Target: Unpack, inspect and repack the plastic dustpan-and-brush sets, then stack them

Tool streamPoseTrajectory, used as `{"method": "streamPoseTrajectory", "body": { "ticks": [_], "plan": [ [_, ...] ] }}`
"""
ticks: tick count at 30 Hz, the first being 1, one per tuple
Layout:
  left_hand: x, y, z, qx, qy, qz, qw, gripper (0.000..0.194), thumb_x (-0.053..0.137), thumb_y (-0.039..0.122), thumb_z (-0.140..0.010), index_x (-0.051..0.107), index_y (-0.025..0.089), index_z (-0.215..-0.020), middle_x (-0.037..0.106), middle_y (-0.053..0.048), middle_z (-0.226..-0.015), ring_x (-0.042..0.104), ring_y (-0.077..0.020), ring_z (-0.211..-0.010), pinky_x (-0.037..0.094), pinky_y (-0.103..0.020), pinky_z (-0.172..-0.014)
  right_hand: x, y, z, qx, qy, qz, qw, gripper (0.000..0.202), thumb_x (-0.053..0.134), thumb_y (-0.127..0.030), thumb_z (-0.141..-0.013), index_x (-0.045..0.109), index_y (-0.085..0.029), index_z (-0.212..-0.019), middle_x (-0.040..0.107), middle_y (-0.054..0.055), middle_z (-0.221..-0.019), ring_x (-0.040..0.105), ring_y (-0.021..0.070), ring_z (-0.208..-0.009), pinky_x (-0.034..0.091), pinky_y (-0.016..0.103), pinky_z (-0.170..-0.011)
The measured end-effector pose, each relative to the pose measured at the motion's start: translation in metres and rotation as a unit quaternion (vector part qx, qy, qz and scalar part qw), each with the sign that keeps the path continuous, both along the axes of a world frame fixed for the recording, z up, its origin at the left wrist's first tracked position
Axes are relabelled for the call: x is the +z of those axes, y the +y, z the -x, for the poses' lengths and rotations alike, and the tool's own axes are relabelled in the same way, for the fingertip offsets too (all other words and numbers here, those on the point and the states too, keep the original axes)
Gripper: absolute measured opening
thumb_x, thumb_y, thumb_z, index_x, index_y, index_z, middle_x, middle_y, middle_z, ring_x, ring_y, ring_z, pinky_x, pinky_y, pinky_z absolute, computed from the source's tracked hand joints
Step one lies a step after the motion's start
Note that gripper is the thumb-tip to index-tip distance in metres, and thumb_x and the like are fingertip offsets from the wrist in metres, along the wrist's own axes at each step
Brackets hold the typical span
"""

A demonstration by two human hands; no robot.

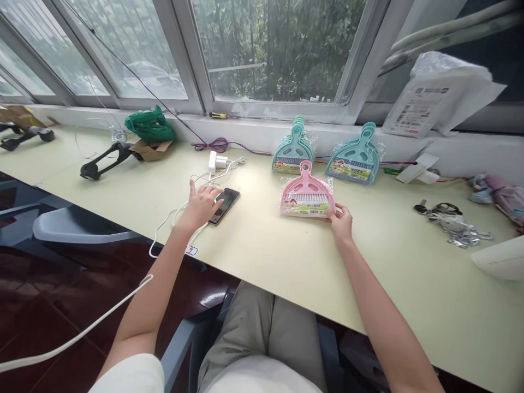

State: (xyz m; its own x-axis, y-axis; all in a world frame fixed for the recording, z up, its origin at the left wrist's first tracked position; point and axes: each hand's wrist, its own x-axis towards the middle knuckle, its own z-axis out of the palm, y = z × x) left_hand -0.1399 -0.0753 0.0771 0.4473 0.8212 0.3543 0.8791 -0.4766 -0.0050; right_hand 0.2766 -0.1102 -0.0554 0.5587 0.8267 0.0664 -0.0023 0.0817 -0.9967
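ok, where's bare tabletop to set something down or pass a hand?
Bare: between the phone and pink dustpan set, down to the near edge; also between the right forearm and the keys. Crowded: behind the pink set, two teal stacks; around the left hand, white cables and charger.

On the worktop [286, 262], the phone [225, 206] lies left of the front dustpan set [307, 199], the charger [218, 162] behind the phone. Two dustpan stacks stand behind the front set, near the wall; the keys [444, 215] lie to its right.
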Motion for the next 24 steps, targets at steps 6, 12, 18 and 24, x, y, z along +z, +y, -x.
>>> {"method": "streamPoseTrajectory", "body": {
  "ticks": [6,12,18,24],
  "plan": [
    [0.008,-0.008,-0.023,-0.023,-0.106,0.019,0.994,0.032,0.041,0.034,-0.091,0.056,0.023,-0.117,0.059,-0.007,-0.119,0.049,-0.0251,-0.118,0.011,-0.054,-0.114,0.001,-0.002,0.001,0.004,0.001,-0.002,1.0,0.053,0.072,-0.047,-0.061,0.053,-0.019,-0.102,0.069,0.007,-0.09,0.065,0.0188,-0.074,0.056,0.035,-0.064],
    [-0.042,0.001,-0.106,-0.088,-0.43,0.275,0.855,0.059,0.054,0.041,-0.084,0.036,0.019,-0.136,0.049,-0.014,-0.133,0.051,-0.0232,-0.118,0.04,-0.04,-0.1,0.004,-0.004,0.003,0.021,0.041,-0.024,0.999,0.05,0.074,-0.044,-0.061,0.053,-0.021,-0.1,0.068,0.005,-0.091,0.064,0.0165,-0.073,0.056,0.035,-0.069],
    [-0.082,0.034,-0.199,-0.126,-0.622,0.509,0.582,0.05,0.062,0.045,-0.077,0.055,0.014,-0.116,0.067,-0.013,-0.107,0.063,-0.0248,-0.098,0.047,-0.041,-0.091,0.008,-0.004,0.005,0.072,-0.042,-0.013,0.996,0.048,0.065,-0.045,-0.07,0.049,-0.022,-0.108,0.066,0.007,-0.096,0.064,0.0207,-0.084,0.054,0.042,-0.078],
    [-0.1,0.042,-0.222,-0.09,-0.702,0.488,0.511,0.039,0.072,0.025,-0.065,0.061,0.011,-0.1,0.071,-0.009,-0.09,0.066,-0.0231,-0.086,0.048,-0.041,-0.089,0.032,-0.019,0.026,0.043,-0.463,-0.094,0.88,0.028,0.048,-0.031,-0.086,0.056,-0.022,-0.111,0.058,0.011,-0.122,0.047,0.0255,-0.12,0.031,0.046,-0.103]
  ]
}}
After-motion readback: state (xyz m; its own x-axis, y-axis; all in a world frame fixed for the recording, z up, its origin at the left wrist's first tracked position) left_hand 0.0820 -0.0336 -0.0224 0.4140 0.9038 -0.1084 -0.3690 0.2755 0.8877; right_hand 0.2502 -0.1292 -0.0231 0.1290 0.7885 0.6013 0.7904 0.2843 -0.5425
